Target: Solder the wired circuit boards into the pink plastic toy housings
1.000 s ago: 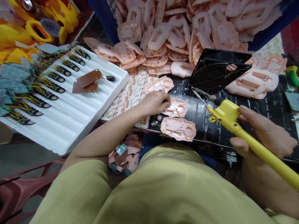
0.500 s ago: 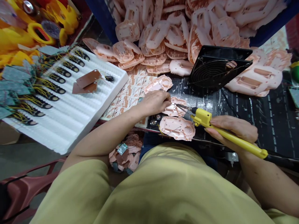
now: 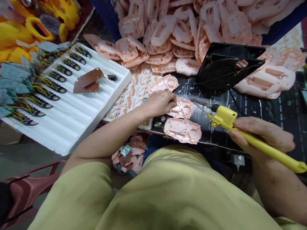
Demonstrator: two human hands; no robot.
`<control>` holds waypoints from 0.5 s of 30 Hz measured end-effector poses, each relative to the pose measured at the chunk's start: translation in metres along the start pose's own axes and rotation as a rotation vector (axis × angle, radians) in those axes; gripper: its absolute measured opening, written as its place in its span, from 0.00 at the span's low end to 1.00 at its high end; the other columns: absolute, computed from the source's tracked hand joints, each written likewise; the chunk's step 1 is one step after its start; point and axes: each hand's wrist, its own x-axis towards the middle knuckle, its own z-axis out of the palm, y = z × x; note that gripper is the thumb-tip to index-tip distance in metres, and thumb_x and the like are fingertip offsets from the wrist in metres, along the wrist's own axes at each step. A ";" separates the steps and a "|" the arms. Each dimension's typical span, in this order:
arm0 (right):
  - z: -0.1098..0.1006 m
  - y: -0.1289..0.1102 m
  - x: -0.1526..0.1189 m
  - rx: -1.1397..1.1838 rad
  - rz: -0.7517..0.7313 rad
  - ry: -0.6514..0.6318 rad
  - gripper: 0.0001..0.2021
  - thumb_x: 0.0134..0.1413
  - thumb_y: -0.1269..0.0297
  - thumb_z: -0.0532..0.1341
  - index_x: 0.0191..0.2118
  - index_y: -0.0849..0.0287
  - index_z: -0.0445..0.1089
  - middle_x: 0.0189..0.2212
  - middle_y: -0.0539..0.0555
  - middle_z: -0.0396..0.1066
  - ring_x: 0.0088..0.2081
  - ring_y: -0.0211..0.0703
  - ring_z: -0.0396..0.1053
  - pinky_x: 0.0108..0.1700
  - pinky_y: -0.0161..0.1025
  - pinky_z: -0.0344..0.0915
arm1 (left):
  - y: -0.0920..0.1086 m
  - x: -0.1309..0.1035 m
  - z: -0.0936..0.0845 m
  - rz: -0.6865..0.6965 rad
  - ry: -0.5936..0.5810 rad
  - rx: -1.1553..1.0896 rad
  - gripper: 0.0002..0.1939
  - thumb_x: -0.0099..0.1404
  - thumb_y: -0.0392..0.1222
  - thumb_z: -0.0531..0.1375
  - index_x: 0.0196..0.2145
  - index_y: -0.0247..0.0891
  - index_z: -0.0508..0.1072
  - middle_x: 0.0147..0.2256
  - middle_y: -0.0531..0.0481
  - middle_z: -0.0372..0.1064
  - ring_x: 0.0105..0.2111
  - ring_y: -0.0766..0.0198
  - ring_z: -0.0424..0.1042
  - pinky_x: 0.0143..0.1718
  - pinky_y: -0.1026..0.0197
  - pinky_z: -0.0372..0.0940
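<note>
My right hand (image 3: 266,134) is wrapped round a yellow soldering iron (image 3: 224,116), its dark tip pointing left, apart from the pink shells. My left hand (image 3: 161,103) rests over the left end of a pink plastic shell (image 3: 183,108), fingers bent and pressed together; whatever they pinch is hidden. Nearer to me lies a second pink shell (image 3: 183,131) with thin wires in it. Beyond my left hand is a third shell (image 3: 164,83). Small round metal speakers (image 3: 158,124) sit left of the nearest shell.
A black fan (image 3: 227,67) stands behind the shells, with a heap of pink shells (image 3: 165,32) in a blue crate at the back. On the left, a white foam tray (image 3: 96,105) carries wired circuit boards and brown plates (image 3: 90,78). Yellow plastic parts (image 3: 19,35) lie beyond it.
My right hand has drawn the soldering iron back to the right, its tip leaving the middle shell. My left hand stays at that shell.
</note>
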 end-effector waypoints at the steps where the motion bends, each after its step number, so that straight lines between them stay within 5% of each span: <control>1: 0.001 0.000 -0.001 0.001 -0.015 -0.011 0.17 0.49 0.76 0.71 0.44 0.50 0.75 0.30 0.50 0.78 0.30 0.46 0.78 0.27 0.40 0.77 | 0.000 0.000 0.000 0.005 0.007 0.004 0.13 0.69 0.41 0.57 0.43 0.36 0.80 0.41 0.43 0.79 0.42 0.54 0.76 0.44 0.56 0.67; 10: 0.005 -0.001 -0.009 -0.246 -0.042 -0.046 0.27 0.52 0.66 0.73 0.58 0.51 0.71 0.38 0.50 0.81 0.31 0.45 0.80 0.33 0.37 0.79 | 0.001 -0.001 -0.001 -0.004 0.013 0.013 0.14 0.69 0.42 0.56 0.44 0.36 0.80 0.40 0.44 0.79 0.42 0.55 0.76 0.44 0.56 0.67; 15: 0.013 -0.001 -0.005 -0.137 -0.114 -0.067 0.16 0.51 0.67 0.74 0.45 0.55 0.75 0.31 0.50 0.80 0.28 0.42 0.78 0.28 0.32 0.77 | 0.000 -0.001 0.001 0.000 0.027 0.007 0.13 0.68 0.42 0.56 0.43 0.37 0.80 0.40 0.44 0.79 0.42 0.55 0.76 0.44 0.57 0.67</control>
